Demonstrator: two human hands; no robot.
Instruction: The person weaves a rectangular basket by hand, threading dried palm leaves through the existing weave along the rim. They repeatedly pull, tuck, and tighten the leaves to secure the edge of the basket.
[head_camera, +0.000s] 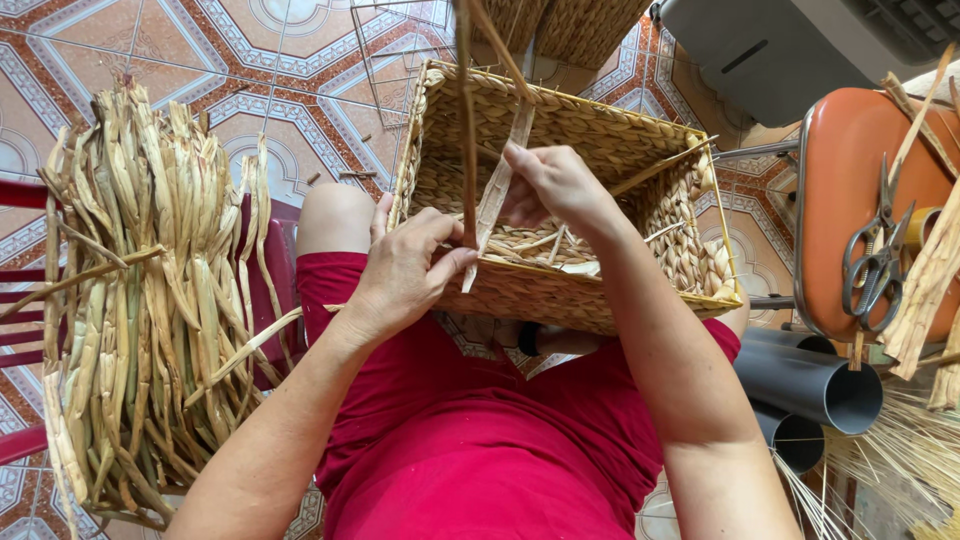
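A rectangular woven straw basket (600, 135) rests on my lap, its opening facing up. My left hand (405, 275) grips the basket's near rim and pinches a dried fibre strand (466, 120) that rises out of the top of the view. My right hand (555, 185) reaches inside the basket, fingers closed on a flat pale strip (503, 175) beside that strand. Loose strand ends lie on the basket's bottom.
A thick bundle of dried fibre stalks (140, 300) lies on a red stool at my left. At the right, an orange chair seat (850, 190) holds scissors (877, 265) and more strips. Grey pipes (815, 385) and thin straw lie below it. Patterned floor tiles (200, 60) lie beyond.
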